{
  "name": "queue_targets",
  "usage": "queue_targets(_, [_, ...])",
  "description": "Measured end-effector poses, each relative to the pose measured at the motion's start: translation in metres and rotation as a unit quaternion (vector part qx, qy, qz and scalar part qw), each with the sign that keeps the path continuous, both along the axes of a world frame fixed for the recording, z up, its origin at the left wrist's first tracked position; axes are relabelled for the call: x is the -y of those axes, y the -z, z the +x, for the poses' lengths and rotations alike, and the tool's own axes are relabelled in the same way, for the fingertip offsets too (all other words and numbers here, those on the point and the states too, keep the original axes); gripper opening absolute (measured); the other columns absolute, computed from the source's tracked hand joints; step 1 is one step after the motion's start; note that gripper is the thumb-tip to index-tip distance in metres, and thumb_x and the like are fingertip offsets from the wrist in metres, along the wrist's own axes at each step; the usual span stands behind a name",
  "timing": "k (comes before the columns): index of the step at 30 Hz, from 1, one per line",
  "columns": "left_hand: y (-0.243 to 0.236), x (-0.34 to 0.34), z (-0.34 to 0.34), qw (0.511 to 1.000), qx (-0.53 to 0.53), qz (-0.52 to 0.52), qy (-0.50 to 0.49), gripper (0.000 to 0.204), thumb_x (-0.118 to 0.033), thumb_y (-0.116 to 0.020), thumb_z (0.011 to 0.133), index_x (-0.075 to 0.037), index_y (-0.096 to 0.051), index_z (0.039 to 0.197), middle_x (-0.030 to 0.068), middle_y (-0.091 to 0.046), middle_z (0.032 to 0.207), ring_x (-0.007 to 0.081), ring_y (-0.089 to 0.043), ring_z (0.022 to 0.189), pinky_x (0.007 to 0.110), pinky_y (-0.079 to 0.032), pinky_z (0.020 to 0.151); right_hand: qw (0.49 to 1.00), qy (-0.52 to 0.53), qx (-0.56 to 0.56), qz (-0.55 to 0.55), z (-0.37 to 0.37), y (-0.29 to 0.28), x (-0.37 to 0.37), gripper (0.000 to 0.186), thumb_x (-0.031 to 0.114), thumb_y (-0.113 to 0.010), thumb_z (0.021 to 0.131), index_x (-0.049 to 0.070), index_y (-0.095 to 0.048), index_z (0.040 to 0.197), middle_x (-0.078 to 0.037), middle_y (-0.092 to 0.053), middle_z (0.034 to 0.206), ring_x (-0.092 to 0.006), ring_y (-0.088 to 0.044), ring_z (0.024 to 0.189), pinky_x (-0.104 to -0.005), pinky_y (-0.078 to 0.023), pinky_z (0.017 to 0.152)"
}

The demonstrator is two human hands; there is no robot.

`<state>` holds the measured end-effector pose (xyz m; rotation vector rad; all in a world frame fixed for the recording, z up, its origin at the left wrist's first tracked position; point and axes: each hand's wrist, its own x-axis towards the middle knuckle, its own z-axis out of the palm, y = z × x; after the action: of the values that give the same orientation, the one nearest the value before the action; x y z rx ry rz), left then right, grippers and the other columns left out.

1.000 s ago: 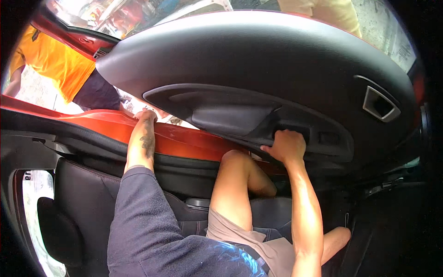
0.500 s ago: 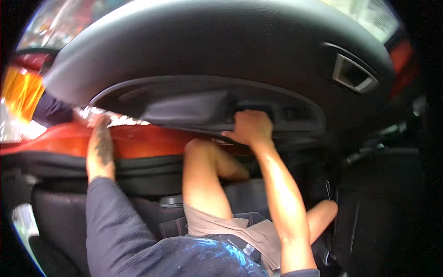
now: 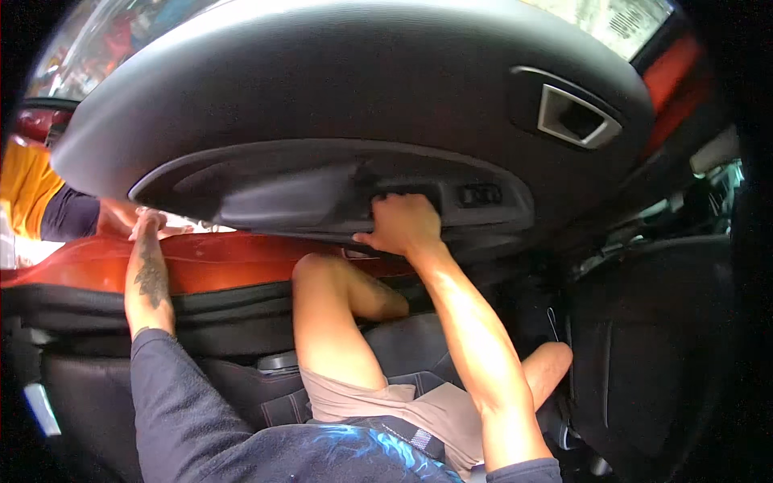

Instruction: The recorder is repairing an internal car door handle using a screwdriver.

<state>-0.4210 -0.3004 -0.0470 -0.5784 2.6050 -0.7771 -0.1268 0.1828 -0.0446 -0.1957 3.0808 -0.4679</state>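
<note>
Fingers bent into the pull recess (image 3: 432,193) of a black car door panel (image 3: 362,88), my right hand (image 3: 408,224) is closed on the door pull. Its thumb points left along the lower edge of the armrest. My left hand (image 3: 147,221) reaches out through the gap between the door and the red door sill (image 3: 213,256). Its fingers are small and bright there, close to the bare skin of a person outside, so their grip cannot be made out.
Window switches (image 3: 481,195) lie right of the pull, and an inside door handle (image 3: 576,118) sits above them. A person in a yellow top (image 3: 26,185) and dark shorts is outside at the left. My bare legs (image 3: 334,330) rest on the black seat.
The whole scene, door and hands included, has shifted left in the view. My right hand stays on the door pull, and my left arm still reaches outside.
</note>
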Motion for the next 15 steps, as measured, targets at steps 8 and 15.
queue_targets(8, [-0.011, 0.019, 0.02, 0.998, 0.011, 0.045, -0.037, 0.056, -0.035, -0.069, 0.073, -0.025, -0.047, 0.124, 0.0012, -0.038, 0.13, 0.027, -0.044, 0.118, 0.055, -0.041, 0.088, 0.998, 0.044, -0.035, 0.037, -0.002, -0.002, 0.01, 0.058, 0.058, -0.069, 0.066, 0.003, -0.065, 0.087, -0.017, -0.066, 0.086, -0.0314, -0.065, 0.081, -0.0402, -0.05, 0.073])
queue_targets(15, [-0.014, 0.018, 0.025, 0.996, 0.015, 0.067, -0.048, 0.052, -0.033, -0.068, 0.073, -0.023, -0.05, 0.121, 0.0015, -0.041, 0.127, 0.0271, -0.046, 0.115, 0.054, -0.042, 0.086, 0.996, 0.079, 0.004, 0.032, -0.003, 0.001, 0.01, 0.059, 0.055, -0.071, 0.064, 0.003, -0.064, 0.09, -0.016, -0.065, 0.089, -0.0314, -0.064, 0.085, -0.0403, -0.048, 0.077])
